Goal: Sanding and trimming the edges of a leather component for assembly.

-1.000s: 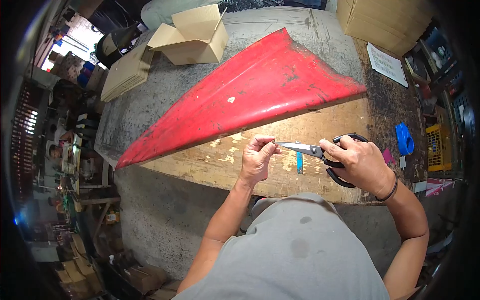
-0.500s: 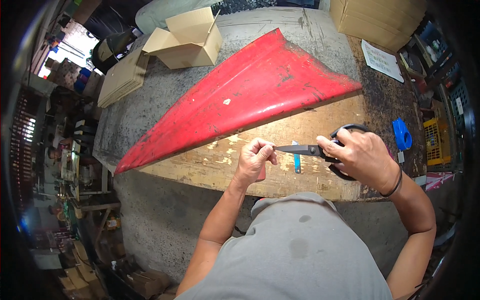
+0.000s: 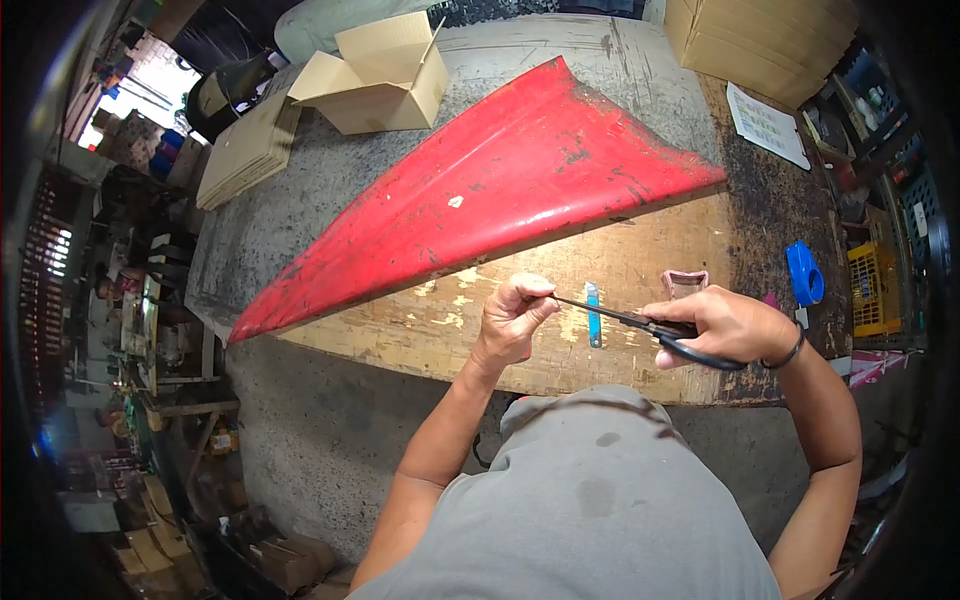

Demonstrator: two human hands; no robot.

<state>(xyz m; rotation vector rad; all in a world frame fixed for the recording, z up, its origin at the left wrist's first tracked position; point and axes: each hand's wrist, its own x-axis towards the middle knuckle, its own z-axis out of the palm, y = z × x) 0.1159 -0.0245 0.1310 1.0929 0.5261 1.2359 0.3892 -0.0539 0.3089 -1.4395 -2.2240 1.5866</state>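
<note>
My right hand [image 3: 730, 325] is closed around the black-handled scissors [image 3: 703, 353], whose dark blades point left, turned edge-on and looking thin. The blade tips reach the fingertips of my left hand [image 3: 510, 322], which is closed in a pinch. What those fingers hold, if anything, is too small and covered to make out; a bit of red shows beneath the hand. Under the blades a blue utility knife [image 3: 595, 330] lies on the worn wooden tabletop [image 3: 450, 345]. Just beyond my right hand sits a small pinkish, frame-like piece [image 3: 685, 281].
A large scuffed red triangular sheet [image 3: 500, 185] stretches across the table. Behind it stand an open cardboard box [image 3: 385, 100], flattened cardboard [image 3: 250, 150] and a bigger carton [image 3: 765, 45]. To the right are a printed paper [image 3: 768, 125], a blue ring-shaped item [image 3: 803, 273] and a yellow crate [image 3: 873, 290].
My right hand has rolled over, turning the scissors from broad side to edge-on and lowering the handles. The pinkish piece now shows beyond that hand. My left hand stays nearly in place.
</note>
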